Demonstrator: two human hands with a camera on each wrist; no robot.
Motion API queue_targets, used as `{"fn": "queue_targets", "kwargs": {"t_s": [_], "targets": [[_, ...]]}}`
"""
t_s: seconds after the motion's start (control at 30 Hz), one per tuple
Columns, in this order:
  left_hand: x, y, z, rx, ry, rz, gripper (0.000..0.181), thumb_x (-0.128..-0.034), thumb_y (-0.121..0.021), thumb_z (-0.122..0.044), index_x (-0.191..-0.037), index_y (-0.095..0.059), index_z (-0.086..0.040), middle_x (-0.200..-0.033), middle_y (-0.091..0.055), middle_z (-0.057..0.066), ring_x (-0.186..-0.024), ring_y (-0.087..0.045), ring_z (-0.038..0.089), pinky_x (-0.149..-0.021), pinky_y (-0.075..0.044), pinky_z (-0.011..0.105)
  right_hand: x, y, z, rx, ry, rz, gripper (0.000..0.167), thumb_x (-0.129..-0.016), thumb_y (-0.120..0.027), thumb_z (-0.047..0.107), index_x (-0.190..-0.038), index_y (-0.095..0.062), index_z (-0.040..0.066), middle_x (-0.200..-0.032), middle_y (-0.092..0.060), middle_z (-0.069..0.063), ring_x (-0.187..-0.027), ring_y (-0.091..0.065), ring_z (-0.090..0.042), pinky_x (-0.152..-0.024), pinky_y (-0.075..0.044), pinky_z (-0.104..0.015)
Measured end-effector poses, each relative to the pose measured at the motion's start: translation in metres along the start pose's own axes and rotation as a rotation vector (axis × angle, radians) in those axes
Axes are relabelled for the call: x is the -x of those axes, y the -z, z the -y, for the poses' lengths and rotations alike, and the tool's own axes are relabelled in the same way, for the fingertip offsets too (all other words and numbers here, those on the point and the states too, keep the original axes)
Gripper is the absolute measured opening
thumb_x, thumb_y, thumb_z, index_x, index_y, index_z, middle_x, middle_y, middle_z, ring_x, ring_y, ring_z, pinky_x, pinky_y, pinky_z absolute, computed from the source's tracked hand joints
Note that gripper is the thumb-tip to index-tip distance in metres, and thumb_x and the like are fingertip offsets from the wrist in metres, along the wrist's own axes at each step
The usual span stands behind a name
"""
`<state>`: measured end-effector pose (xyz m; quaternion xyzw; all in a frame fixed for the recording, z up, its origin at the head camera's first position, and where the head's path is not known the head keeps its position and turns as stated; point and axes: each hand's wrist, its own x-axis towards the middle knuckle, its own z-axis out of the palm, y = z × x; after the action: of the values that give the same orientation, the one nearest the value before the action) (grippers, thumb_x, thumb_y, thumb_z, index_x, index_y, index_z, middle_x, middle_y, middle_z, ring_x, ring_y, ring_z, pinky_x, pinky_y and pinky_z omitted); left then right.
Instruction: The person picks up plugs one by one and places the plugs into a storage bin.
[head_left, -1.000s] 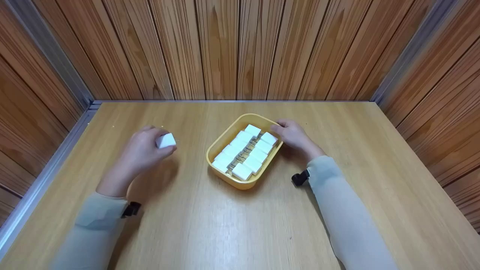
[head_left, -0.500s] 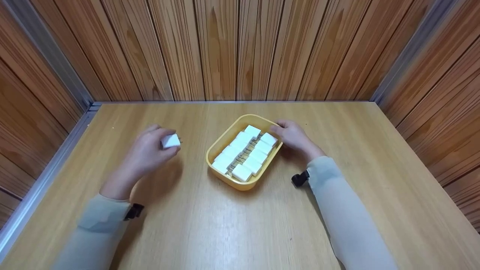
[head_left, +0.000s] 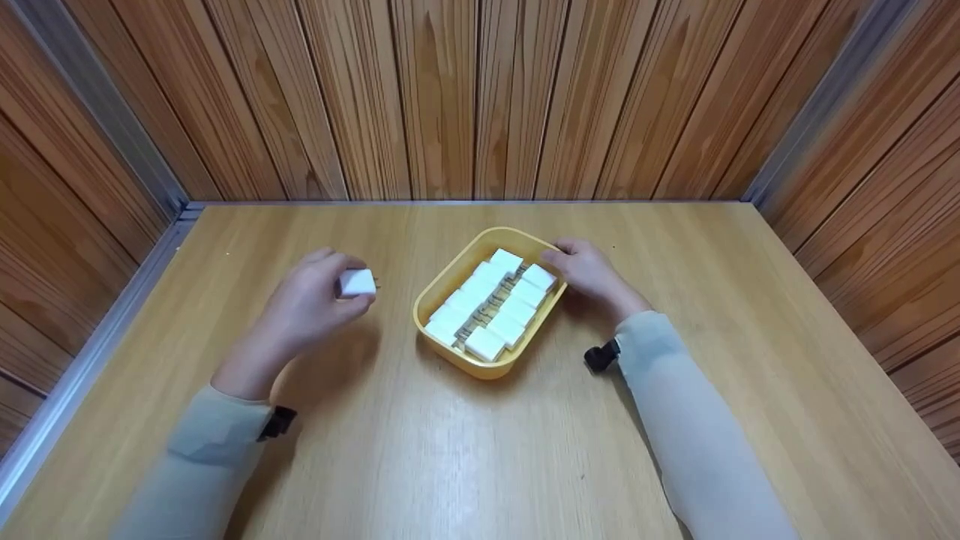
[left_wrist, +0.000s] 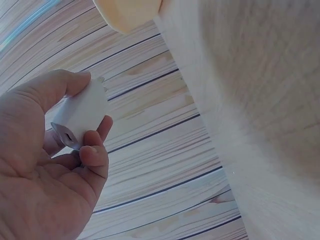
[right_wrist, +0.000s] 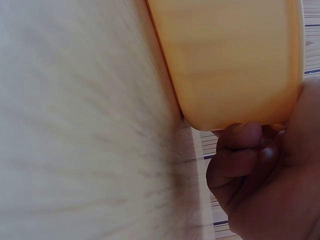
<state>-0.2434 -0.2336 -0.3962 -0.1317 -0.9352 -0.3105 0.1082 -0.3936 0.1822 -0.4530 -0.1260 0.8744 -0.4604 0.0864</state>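
Observation:
Above the table, to the left of the tub, my left hand (head_left: 307, 304) grips a white plug-in charger (head_left: 357, 283) between thumb and fingers. Its metal prongs point right, toward the tub. In the left wrist view a port opening shows on the near end of the charger (left_wrist: 82, 115). A yellow plastic tub (head_left: 439, 283) stands at an angle on the table. Inside it several white chargers (head_left: 465, 300) lie in two rows, prongs facing the middle. My right hand (head_left: 592, 274) holds the tub's right far rim, thumb at the edge and fingers curled against the outer wall (right_wrist: 230, 65).
The wooden table (head_left: 450, 465) extends around the tub on all sides. A wood-panelled wall (head_left: 442, 97) rises behind it, with panelled walls at left and right. A metal rail (head_left: 67, 405) runs along the left edge.
My left hand has moved slightly right, toward the tub, carrying the charger, which has turned so its prongs show. My right hand and the tub stay in place.

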Motion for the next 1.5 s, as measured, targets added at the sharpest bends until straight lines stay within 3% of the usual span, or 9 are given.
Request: {"fn": "queue_targets", "kwargs": {"t_s": [0.13, 0.43, 0.7, 1.03, 1.37, 1.5], "targets": [[0.0, -0.003, -0.005, 0.009, -0.049, -0.019, 0.039, -0.0934, -0.086, -0.01, -0.128, -0.075, 0.003, -0.115, -0.066, 0.015, -0.098, -0.065, 0.032, -0.084, -0.055, 0.047, 0.0, 0.0, 0.0, 0.01, -0.007, 0.002, 0.04, -0.116, -0.057, 0.032, -0.133, -0.074, 0.0, -0.108, -0.071, -0.013, -0.093, -0.061, -0.024, -0.083, -0.047, -0.031], [-0.001, -0.014, -0.017, 0.031, -0.125, 0.012, 0.047, -0.0954, -0.084, -0.006, -0.139, -0.072, 0.006, -0.123, -0.064, 0.019, -0.107, -0.062, 0.033, -0.087, -0.057, 0.046, -0.002, 0.0, -0.001, 0.014, -0.006, 0.01, 0.041, -0.116, -0.057, 0.033, -0.135, -0.073, 0.0, -0.122, -0.072, -0.017, -0.111, -0.06, -0.03, -0.105, -0.046, -0.045], [-0.003, -0.022, -0.029, 0.026, -0.159, 0.04, 0.051, -0.0936, -0.081, -0.006, -0.142, -0.071, 0.007, -0.124, -0.065, 0.019, -0.11, -0.061, 0.032, -0.087, -0.056, 0.044, -0.002, -0.001, -0.002, 0.016, -0.005, 0.006, 0.044, -0.116, -0.057, 0.034, -0.139, -0.071, -0.001, -0.129, -0.072, -0.02, -0.118, -0.061, -0.032, -0.113, -0.045, -0.049], [-0.006, -0.035, -0.041, 0.03, -0.222, 0.076, 0.051, -0.0924, -0.079, -0.007, -0.141, -0.071, 0.007, -0.125, -0.067, 0.019, -0.112, -0.061, 0.031, -0.088, -0.057, 0.043, -0.002, -0.002, -0.003, 0.016, 0.053, -0.004, 0.036, -0.115, -0.058, 0.027, -0.125, -0.074, -0.003, -0.108, -0.073, -0.015, -0.097, -0.063, -0.025, -0.089, -0.05, -0.033], [-0.008, -0.044, -0.058, 0.066, -0.142, 0.164, 0.045, -0.0919, -0.086, -0.012, -0.13, -0.064, -0.001, -0.114, -0.064, 0.009, -0.103, -0.06, 0.024, -0.086, -0.057, 0.04, -0.002, -0.001, -0.002, 0.005, 0.037, 0.0, 0.039, -0.116, -0.058, 0.027, -0.134, -0.072, -0.003, -0.119, -0.073, -0.019, -0.106, -0.064, -0.029, -0.096, -0.051, -0.038], [-0.011, -0.049, -0.063, 0.066, -0.139, 0.183, 0.042, -0.0925, -0.088, -0.011, -0.126, -0.063, -0.005, -0.111, -0.063, 0.006, -0.101, -0.06, 0.022, -0.084, -0.057, 0.038, -0.002, -0.001, -0.002, 0.009, 0.041, -0.002, 0.039, -0.116, -0.058, 0.027, -0.134, -0.072, -0.004, -0.119, -0.073, -0.02, -0.108, -0.064, -0.03, -0.1, -0.05, -0.041]]}}
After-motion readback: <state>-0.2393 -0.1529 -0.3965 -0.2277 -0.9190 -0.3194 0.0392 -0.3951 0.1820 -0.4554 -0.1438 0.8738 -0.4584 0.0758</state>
